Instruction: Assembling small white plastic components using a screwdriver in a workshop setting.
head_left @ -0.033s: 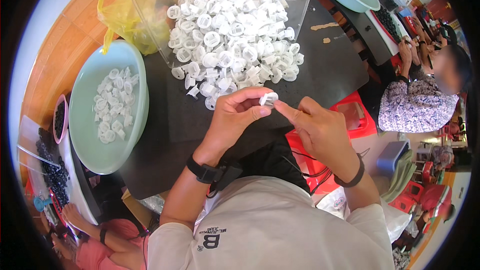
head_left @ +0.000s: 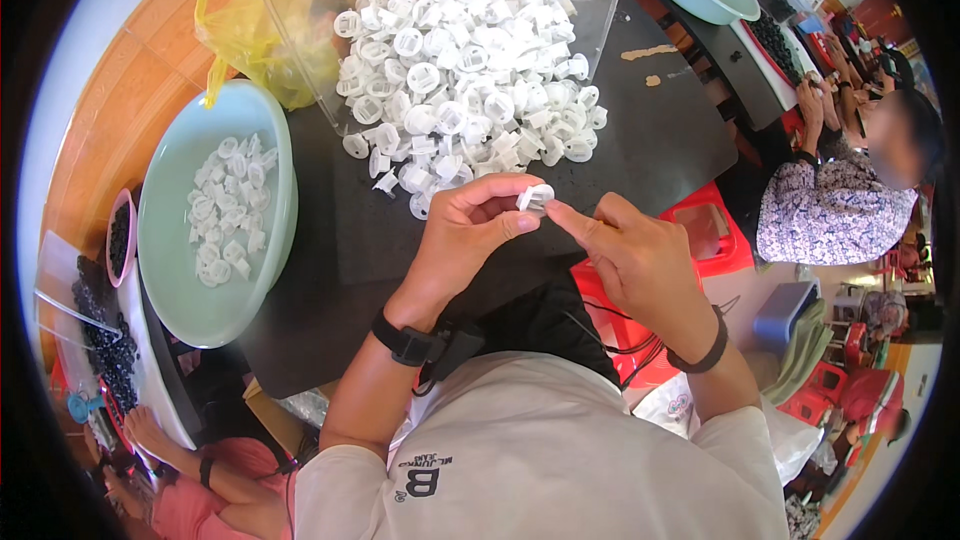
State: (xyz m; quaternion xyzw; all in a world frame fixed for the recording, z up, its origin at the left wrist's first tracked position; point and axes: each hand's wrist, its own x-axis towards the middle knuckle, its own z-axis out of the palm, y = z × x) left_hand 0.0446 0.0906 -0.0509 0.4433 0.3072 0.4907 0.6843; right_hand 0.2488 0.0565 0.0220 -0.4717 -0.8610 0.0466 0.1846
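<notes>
A small white plastic piece point(head_left: 535, 198), with a round flange and slotted body, is pinched between the thumb and fingers of my left hand point(head_left: 470, 230). My right hand point(head_left: 640, 265) comes in from the other side, its index fingertip against the right edge of that piece. The other right fingers are curled in, and what they may hold is hidden. Just beyond my hands lies a large heap of similar white plastic pieces point(head_left: 450, 90). Over on the left, a pale green oval basin point(head_left: 165, 240) holds a smaller batch of pieces point(head_left: 230, 200).
The heap spills from a clear plastic bin point(head_left: 280, 25) onto the dark table point(head_left: 660, 110). A yellow plastic bag point(head_left: 250, 45) hangs behind the basin. Red stools point(head_left: 715, 230) stand at right. People work at neighbouring tables, one in a patterned top point(head_left: 830, 205), another in pink point(head_left: 220, 490).
</notes>
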